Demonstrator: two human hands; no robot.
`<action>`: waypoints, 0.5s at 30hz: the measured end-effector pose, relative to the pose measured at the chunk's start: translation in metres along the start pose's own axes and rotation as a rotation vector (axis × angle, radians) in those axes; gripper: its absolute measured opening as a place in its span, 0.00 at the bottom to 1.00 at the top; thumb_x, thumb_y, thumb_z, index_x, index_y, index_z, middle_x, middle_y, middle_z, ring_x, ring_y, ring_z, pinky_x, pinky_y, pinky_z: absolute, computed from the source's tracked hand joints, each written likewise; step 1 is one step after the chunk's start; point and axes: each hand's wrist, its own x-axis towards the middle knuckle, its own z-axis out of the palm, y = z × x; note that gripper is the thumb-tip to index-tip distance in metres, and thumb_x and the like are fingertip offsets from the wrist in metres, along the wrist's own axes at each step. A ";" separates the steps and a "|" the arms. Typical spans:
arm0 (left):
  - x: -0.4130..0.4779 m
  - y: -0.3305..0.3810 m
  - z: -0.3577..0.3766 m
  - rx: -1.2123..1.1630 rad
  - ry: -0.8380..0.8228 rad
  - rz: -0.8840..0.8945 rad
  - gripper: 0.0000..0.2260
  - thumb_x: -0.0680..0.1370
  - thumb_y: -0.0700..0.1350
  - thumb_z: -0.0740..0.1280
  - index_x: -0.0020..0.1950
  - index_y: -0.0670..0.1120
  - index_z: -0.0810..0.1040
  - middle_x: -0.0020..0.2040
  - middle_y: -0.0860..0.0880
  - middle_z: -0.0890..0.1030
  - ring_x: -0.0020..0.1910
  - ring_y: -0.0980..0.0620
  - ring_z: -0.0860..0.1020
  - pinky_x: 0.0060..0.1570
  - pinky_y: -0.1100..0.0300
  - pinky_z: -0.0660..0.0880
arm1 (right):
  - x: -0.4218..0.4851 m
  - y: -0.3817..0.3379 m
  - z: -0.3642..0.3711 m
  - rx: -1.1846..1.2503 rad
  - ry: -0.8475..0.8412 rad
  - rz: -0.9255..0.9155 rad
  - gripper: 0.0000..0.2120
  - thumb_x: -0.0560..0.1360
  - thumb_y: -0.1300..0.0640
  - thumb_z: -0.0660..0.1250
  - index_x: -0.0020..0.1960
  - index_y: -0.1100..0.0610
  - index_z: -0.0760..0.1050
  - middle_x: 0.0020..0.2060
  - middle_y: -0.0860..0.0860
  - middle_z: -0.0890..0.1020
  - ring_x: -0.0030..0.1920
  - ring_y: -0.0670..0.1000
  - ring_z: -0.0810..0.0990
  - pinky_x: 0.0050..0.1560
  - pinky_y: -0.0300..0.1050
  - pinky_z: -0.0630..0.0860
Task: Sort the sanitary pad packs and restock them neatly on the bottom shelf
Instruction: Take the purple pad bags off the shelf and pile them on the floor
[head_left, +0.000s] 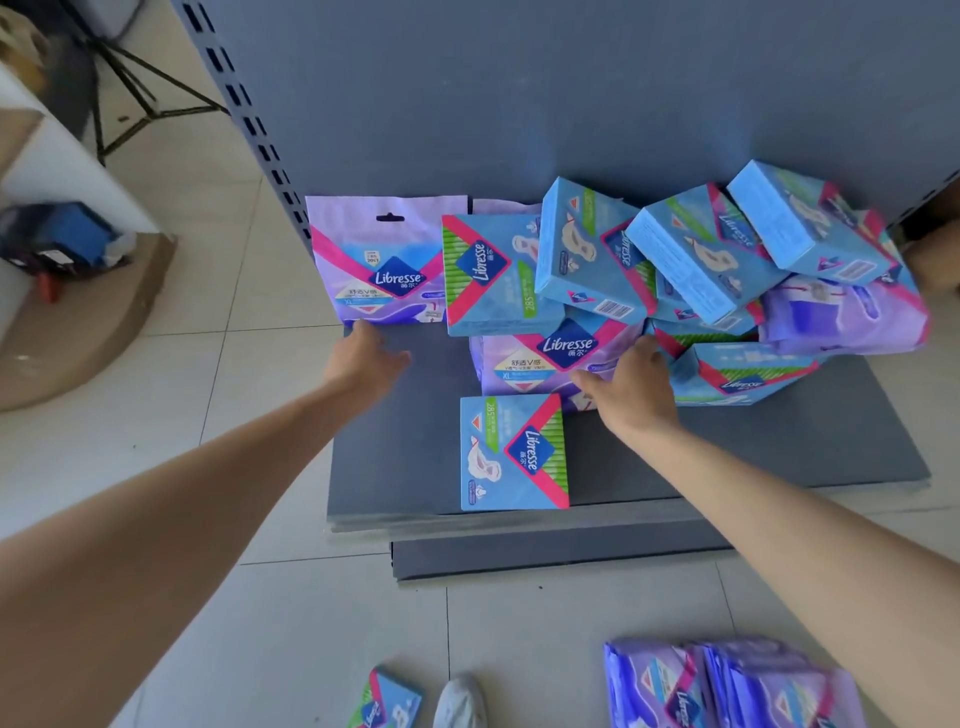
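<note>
On the bottom shelf: your blue packs lie tumbled at right.
Left hand: your fingers loose, tips at the upright purple pack.
Right hand: fingers spread flat on the lying purple pack.

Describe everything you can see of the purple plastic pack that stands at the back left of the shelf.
This soft purple plastic pack stands upright against the grey back panel, front outward. It shows a hang hole on top, pink diagonal bands and a dark blue Libresse diamond. A blue rectangular pack covers its right edge. The left hand touches its bottom edge.
</note>
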 end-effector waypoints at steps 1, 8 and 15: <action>0.005 0.001 -0.002 -0.011 0.019 -0.018 0.20 0.73 0.47 0.70 0.61 0.42 0.68 0.53 0.45 0.76 0.48 0.42 0.77 0.47 0.52 0.77 | 0.003 -0.001 0.003 0.041 0.018 0.016 0.35 0.73 0.51 0.72 0.69 0.68 0.58 0.66 0.64 0.68 0.66 0.62 0.69 0.60 0.51 0.69; 0.031 0.010 -0.007 -0.175 0.278 -0.125 0.37 0.69 0.45 0.76 0.69 0.39 0.58 0.67 0.40 0.64 0.64 0.40 0.71 0.57 0.47 0.73 | 0.018 0.002 0.018 0.060 0.157 0.044 0.40 0.64 0.44 0.77 0.64 0.67 0.65 0.63 0.62 0.71 0.65 0.62 0.69 0.63 0.53 0.67; 0.039 0.007 -0.015 -0.281 0.344 0.076 0.37 0.66 0.43 0.77 0.68 0.44 0.60 0.63 0.47 0.73 0.61 0.45 0.74 0.55 0.52 0.75 | 0.021 0.005 0.013 0.152 0.195 0.065 0.40 0.59 0.43 0.80 0.61 0.63 0.70 0.59 0.58 0.74 0.62 0.59 0.72 0.60 0.52 0.71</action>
